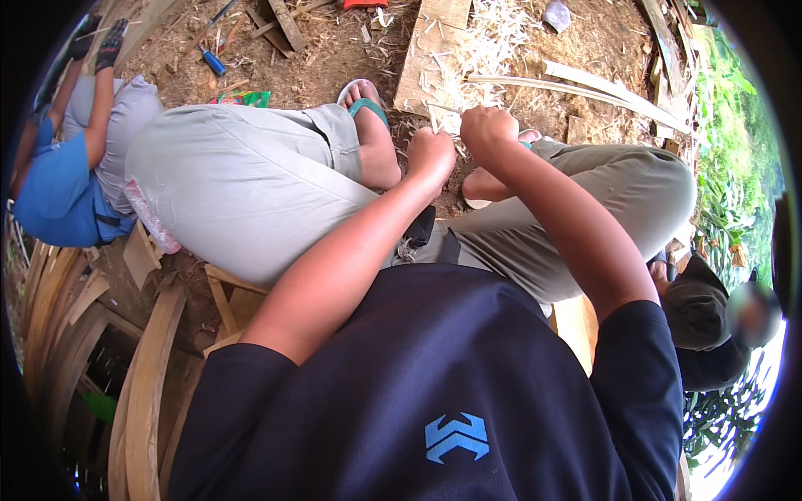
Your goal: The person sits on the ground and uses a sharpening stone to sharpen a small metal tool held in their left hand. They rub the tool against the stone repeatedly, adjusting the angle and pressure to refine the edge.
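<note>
Both hands are closed and held close together between my knees, over the ground. In my left hand is a thin pale wooden strip, its short end sticking up past the fingers. My right hand is a fist just to the right and slightly farther off. A slim light piece juts leftward from that fist toward the strip; its kind is too small to tell. Beyond the hands lies a flat wooden board strewn with curled wood shavings.
Long split strips lie at the far right. A blue-handled tool rests on the dirt at the far left. Curved wooden slats stand at the near left. A person in blue sits left; another in dark clothing is at right.
</note>
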Tool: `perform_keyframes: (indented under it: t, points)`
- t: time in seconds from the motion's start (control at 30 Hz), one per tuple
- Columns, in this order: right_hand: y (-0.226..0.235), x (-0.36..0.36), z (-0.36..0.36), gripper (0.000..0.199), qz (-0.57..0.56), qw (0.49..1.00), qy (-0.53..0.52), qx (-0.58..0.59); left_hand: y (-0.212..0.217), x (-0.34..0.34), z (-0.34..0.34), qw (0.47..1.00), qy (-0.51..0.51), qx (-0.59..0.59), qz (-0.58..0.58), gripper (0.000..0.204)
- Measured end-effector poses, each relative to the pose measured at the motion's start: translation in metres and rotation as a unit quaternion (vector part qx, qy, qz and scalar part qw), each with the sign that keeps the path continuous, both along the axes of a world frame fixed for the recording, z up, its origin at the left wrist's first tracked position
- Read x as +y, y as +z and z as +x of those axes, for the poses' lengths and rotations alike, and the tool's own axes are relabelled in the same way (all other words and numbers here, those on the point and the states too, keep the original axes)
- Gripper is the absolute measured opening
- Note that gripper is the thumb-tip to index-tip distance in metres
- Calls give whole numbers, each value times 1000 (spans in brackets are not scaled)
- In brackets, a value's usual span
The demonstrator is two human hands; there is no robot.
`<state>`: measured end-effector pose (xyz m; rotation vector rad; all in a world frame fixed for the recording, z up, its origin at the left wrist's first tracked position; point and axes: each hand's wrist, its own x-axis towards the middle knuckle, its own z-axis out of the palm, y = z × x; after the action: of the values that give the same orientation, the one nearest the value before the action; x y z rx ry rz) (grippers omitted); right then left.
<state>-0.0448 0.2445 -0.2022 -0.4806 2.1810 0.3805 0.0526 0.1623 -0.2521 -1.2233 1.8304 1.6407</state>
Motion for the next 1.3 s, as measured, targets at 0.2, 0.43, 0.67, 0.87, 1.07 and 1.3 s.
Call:
perform_keyframes:
  t: [0.2, 0.43, 0.67, 0.87, 1.07, 1.3]
  points:
    - [-7, 25, -15, 36, -79, 997, -23, -3, 46, -10, -10, 995, 36, -53, 80, 31]
    - [49, 42, -27, 59, -106, 992, -13, -70, 48, 1, -15, 988, 85, -44, 124, 30]
    - [3, 73, -23, 61, -204, 976, 48, -59, 72, 3, -27, 987, 83, -46, 133, 26]
    - [-16, 68, -9, 53, -209, 970, 117, 47, 52, 11, -27, 992, 66, -54, 93, 28]
    - [-20, 53, -18, 59, -155, 985, 57, -44, 67, 17, -30, 994, 29, -100, 22, 37]
    - [-27, 28, -24, 63, -48, 995, 26, -81, 68, 18, -30, 993, 59, -91, 52, 38]
